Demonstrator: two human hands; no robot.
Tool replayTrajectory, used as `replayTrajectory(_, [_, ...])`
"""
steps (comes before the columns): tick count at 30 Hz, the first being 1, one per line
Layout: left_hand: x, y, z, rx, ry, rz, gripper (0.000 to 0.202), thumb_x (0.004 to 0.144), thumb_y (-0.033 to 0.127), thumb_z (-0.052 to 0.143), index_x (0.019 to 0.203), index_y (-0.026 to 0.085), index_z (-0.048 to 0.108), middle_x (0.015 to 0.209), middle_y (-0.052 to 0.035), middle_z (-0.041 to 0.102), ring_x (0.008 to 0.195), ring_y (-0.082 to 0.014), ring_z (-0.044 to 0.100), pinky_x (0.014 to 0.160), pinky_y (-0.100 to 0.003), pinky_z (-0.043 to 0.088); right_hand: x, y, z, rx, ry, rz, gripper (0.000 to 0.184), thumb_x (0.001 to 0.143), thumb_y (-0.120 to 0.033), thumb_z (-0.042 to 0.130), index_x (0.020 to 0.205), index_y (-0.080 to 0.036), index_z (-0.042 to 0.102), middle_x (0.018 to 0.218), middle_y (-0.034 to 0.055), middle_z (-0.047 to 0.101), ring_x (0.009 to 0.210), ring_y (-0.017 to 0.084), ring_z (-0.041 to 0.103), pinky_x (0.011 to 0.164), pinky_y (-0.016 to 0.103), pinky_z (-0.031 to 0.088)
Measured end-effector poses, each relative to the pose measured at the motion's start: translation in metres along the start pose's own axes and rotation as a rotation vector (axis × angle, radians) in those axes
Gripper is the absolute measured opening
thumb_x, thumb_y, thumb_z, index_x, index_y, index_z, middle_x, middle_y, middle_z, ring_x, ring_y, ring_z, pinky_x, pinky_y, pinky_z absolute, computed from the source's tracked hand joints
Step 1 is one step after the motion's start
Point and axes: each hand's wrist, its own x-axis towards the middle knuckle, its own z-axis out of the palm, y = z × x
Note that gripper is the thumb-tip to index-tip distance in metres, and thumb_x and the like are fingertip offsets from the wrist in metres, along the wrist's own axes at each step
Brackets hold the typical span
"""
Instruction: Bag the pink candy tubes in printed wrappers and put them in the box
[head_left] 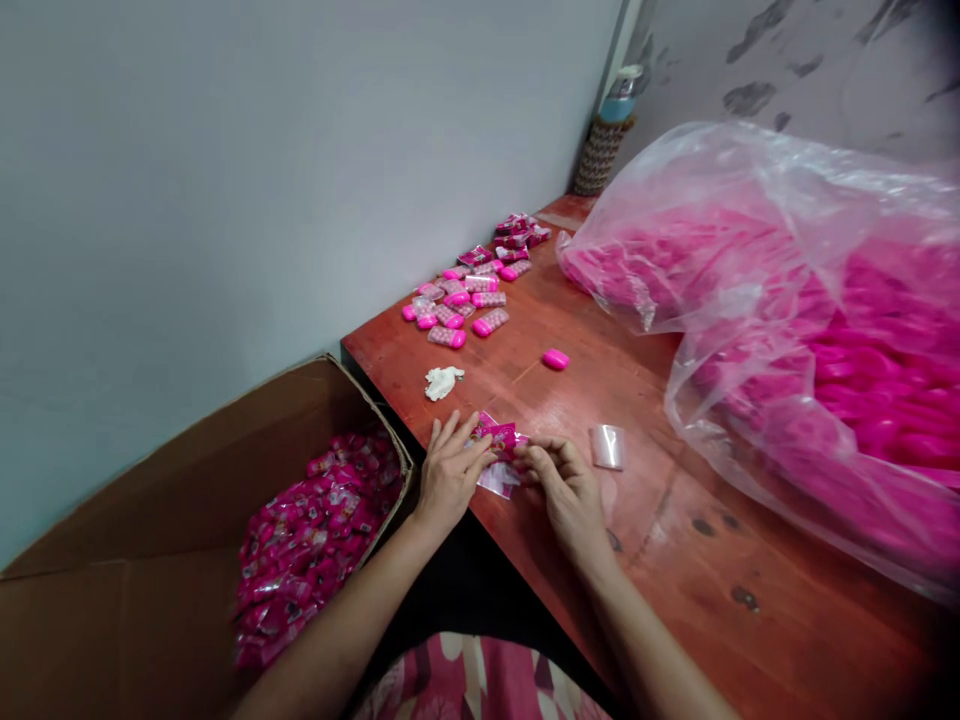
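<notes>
A pink printed plastic packet [501,437] lies near the table's front edge, between my two hands. My left hand [447,478] rests over its left end with the fingers stretched out. At its right end my right hand [566,495] pinches the edge between thumb and fingers. Part of the packet is hidden under the left fingers. Just right of the right hand is a clear plastic sleeve [607,446]. A bright pink cap [556,358] sits farther back. White crumpled material [444,382] lies beyond my left hand.
Several clear containers with pink ends [448,317] hold small round pieces by the wall. Pink packets [517,232] lie behind them. A large clear bag [720,210] of pink parts covers the right side. Left, a cardboard box [187,430] holds pink packets. A bottle [619,100] stands behind.
</notes>
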Motion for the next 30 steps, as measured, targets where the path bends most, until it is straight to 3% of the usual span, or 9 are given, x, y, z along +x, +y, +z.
replayTrajectory(3, [-0.002, 0.013, -0.006, -0.141, 0.029, -0.024, 0.028, 0.079, 0.025, 0.056, 0.105, 0.031, 0.063, 0.127, -0.0027, 0.051, 0.127, -0.0232, 0.033, 0.107, -0.048, 0.013, 0.002, -0.004, 0.002, 0.014, 0.017, -0.048, 0.033, 0.071, -0.033, 0.067, 0.098, -0.023, 0.052, 0.092, 0.0021, 0.061, 0.084, 0.016, 0.058, 0.073, 0.029, 0.048])
replayTrajectory(5, [-0.002, 0.023, -0.012, -0.284, 0.016, -0.064, 0.028, 0.076, 0.025, 0.060, 0.103, 0.031, 0.064, 0.126, -0.0022, 0.052, 0.126, -0.0239, 0.035, 0.107, -0.046, 0.017, 0.003, -0.009, 0.003, 0.051, -0.023, -0.005, 0.038, 0.070, -0.032, 0.068, 0.101, -0.023, 0.049, 0.083, -0.0001, 0.062, 0.078, 0.016, 0.060, 0.071, 0.030, 0.048])
replayTrajectory(9, [-0.001, 0.033, -0.021, -0.711, 0.012, -0.374, 0.048, 0.067, 0.028, 0.069, 0.113, 0.024, 0.059, 0.118, -0.0068, 0.059, 0.108, -0.0249, 0.053, 0.094, -0.038, 0.040, 0.004, -0.024, 0.004, 0.055, -0.029, 0.038, 0.038, 0.069, -0.029, 0.069, 0.100, -0.022, 0.048, 0.063, -0.0052, 0.058, 0.058, 0.012, 0.056, 0.058, 0.026, 0.045])
replayTrajectory(12, [0.001, 0.034, -0.023, -0.988, -0.110, -0.585, 0.032, 0.066, 0.035, 0.069, 0.090, 0.015, 0.069, 0.086, -0.0068, 0.069, 0.081, -0.0220, 0.063, 0.078, -0.033, 0.049, 0.009, -0.032, 0.004, -0.036, -0.091, 0.050, 0.038, 0.067, -0.030, 0.070, 0.098, -0.021, 0.049, 0.059, -0.0056, 0.057, 0.054, 0.012, 0.053, 0.054, 0.025, 0.042])
replayTrajectory(14, [0.002, 0.034, -0.024, -1.106, -0.198, -0.611, 0.027, 0.066, 0.037, 0.068, 0.074, 0.010, 0.070, 0.071, -0.0054, 0.067, 0.070, -0.0187, 0.062, 0.073, -0.033, 0.050, 0.015, -0.035, 0.006, -0.119, -0.155, 0.075, 0.036, 0.065, -0.031, 0.070, 0.094, -0.020, 0.051, 0.057, -0.0056, 0.055, 0.052, 0.012, 0.052, 0.052, 0.024, 0.040])
replayTrajectory(16, [0.003, 0.035, -0.025, -1.200, -0.224, -0.632, 0.028, 0.067, 0.037, 0.068, 0.073, 0.009, 0.069, 0.069, -0.0056, 0.065, 0.068, -0.0167, 0.061, 0.071, -0.032, 0.051, 0.021, -0.034, 0.010, -0.191, -0.197, 0.078, 0.033, 0.065, -0.032, 0.070, 0.090, -0.019, 0.052, 0.056, -0.0056, 0.054, 0.050, 0.011, 0.050, 0.050, 0.024, 0.038])
replayTrajectory(22, [0.005, 0.024, -0.028, -1.281, -0.053, -0.716, 0.031, 0.068, 0.037, 0.068, 0.080, 0.009, 0.069, 0.070, -0.0072, 0.066, 0.063, -0.0154, 0.062, 0.065, -0.031, 0.052, 0.035, -0.028, 0.028, -0.360, -0.344, 0.007, 0.023, 0.072, -0.033, 0.064, 0.087, -0.019, 0.054, 0.057, -0.0052, 0.053, 0.050, 0.011, 0.049, 0.048, 0.022, 0.038])
replayTrajectory(26, [0.009, 0.011, -0.030, -1.221, 0.066, -0.824, 0.036, 0.060, 0.038, 0.073, 0.077, 0.007, 0.069, 0.071, -0.0094, 0.068, 0.060, -0.0165, 0.063, 0.060, -0.029, 0.051, 0.084, -0.039, 0.035, -0.750, -0.440, -0.224, 0.018, 0.082, -0.036, 0.050, 0.089, -0.020, 0.058, 0.073, 0.0015, 0.063, 0.064, 0.016, 0.058, 0.058, 0.027, 0.044])
replayTrajectory(30, [0.010, 0.004, -0.034, -1.245, 0.152, -0.886, 0.032, 0.056, 0.035, 0.077, 0.066, 0.006, 0.067, 0.060, -0.0077, 0.065, 0.056, -0.0159, 0.062, 0.057, -0.027, 0.051, 0.173, -0.054, 0.045, -1.548, -0.411, -0.611, 0.036, 0.088, -0.018, 0.034, 0.122, -0.017, 0.046, 0.117, 0.0116, 0.057, 0.105, 0.023, 0.052, 0.084, 0.034, 0.040])
